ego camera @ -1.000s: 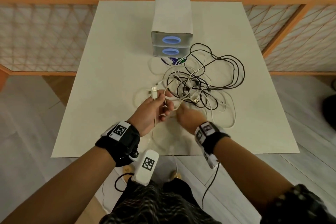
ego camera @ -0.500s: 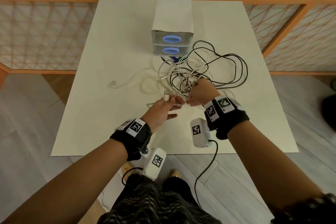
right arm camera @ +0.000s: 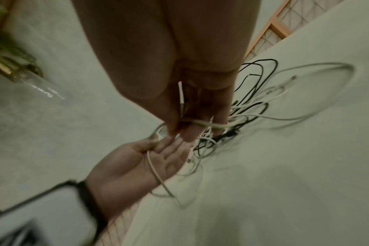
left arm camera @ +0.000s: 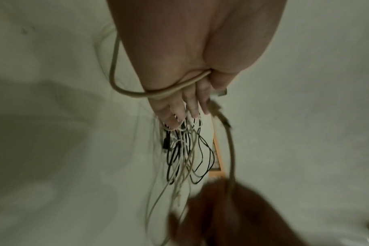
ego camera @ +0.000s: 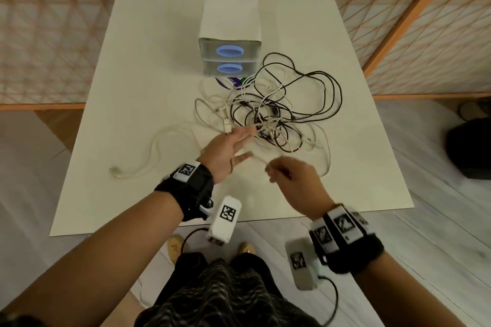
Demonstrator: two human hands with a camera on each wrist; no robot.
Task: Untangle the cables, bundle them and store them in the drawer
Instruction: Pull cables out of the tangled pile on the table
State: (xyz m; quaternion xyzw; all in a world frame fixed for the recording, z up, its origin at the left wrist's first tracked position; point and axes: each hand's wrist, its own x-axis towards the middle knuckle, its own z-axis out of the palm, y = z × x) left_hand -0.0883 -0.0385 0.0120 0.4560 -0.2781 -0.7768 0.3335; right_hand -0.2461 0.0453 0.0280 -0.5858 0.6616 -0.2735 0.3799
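The table [ego camera: 148, 42] carries the two-drawer unit [ego camera: 229, 34] at its far edge, both drawers closed, and directly in front of it the tangle of black and white cables [ego camera: 281, 111], which compared with half a second ago sits lower and more spread, no longer lifted toward the hands. One white cable [ego camera: 156, 146] now trails free of the knot across the left of the table to a plug near the front-left, further drawn out than in the previous frame, where its end lay nearer the middle; a second ago no such length lay there at all. That suggests the first cable is nearly clear of the tangle, so untangling is under way while bundling and storing are not yet begun. The left hand [ego camera: 228, 148] has opened: its fingers are now straight and spread over the near edge of the tangle, with the white cable looped across the palm in the wrist view and caught by the thumb, where before it was closed beside the other hand. The right hand [ego camera: 292, 180] has pulled back toward the person, away from the knot, and pinches a thin white strand [right arm camera: 181, 96] between thumb and fingertips, blurred by motion.
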